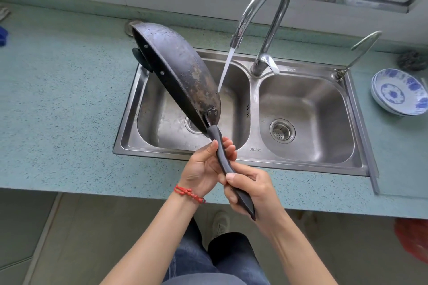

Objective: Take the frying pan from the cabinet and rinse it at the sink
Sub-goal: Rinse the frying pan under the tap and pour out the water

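Note:
A dark, worn frying pan (180, 69) is held tilted on its side above the left basin of a steel double sink (251, 157), its underside facing right. Both hands grip its long black handle: my left hand (206, 169) higher up, my right hand (249, 188) near the handle's end. A chrome tap (266, 14) runs a stream of water (225, 69) that falls just right of the pan, close to its underside, into the left basin.
A stack of blue-and-white bowls (399, 92) sits on the teal counter (58, 99) right of the sink, with a dark scrubber (411, 59) behind. A smaller second tap (361, 48) stands at the sink's back right corner. Something red (414, 240) lies on the floor at right.

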{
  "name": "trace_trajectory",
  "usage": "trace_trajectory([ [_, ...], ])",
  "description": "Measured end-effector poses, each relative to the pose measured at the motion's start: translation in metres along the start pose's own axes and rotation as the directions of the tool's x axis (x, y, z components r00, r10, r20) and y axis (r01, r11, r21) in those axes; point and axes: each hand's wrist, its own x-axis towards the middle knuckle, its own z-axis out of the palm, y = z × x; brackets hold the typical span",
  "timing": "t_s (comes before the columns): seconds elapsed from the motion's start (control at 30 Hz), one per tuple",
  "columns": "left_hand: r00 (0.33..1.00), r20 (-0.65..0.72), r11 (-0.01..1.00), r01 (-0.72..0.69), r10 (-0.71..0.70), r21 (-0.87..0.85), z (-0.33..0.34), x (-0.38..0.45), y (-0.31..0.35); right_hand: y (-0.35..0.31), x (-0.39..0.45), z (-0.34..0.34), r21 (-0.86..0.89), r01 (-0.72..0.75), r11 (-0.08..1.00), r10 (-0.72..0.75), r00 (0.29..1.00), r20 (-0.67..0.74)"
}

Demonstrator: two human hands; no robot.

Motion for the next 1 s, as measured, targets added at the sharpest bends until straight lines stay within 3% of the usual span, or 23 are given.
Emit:
trace_trajectory([
  [0.17, 0.998, -0.004, 0.987, -0.060, 0.062, 0.150, -0.001, -0.008, 0.009, -0.003, 0.001, -0.002, 0.004, -0.033, 0.999, 0.033, 0.997, 0.076],
  [0.43, 0.982, -0.105, 0.955, -0.121, 0.154, 0.270, 0.001, -0.021, 0.014, -0.009, 0.005, 0.001, -0.166, -0.052, 0.985, 0.080, 0.983, 0.167],
  [0.57, 0.956, -0.167, 0.911, -0.165, 0.242, 0.378, 0.007, -0.025, 0.014, -0.015, 0.004, 0.001, -0.283, -0.050, 0.958, 0.106, 0.977, 0.187],
  [0.67, 0.928, -0.235, 0.886, -0.167, 0.290, 0.434, 0.014, -0.030, 0.014, -0.016, 0.005, 0.004, -0.245, -0.040, 0.969, 0.095, 0.971, 0.218],
  [0.83, 0.915, -0.315, 0.942, -0.158, 0.252, 0.295, 0.016, -0.033, 0.011, -0.007, 0.006, 0.013, -0.046, -0.038, 0.998, 0.050, 0.957, 0.287],
  [1.0, 0.941, -0.286, 0.981, -0.156, 0.182, 0.114, 0.015, -0.034, 0.014, -0.005, 0.006, 0.019, 0.126, -0.065, 0.990, 0.018, 0.941, 0.338],
])
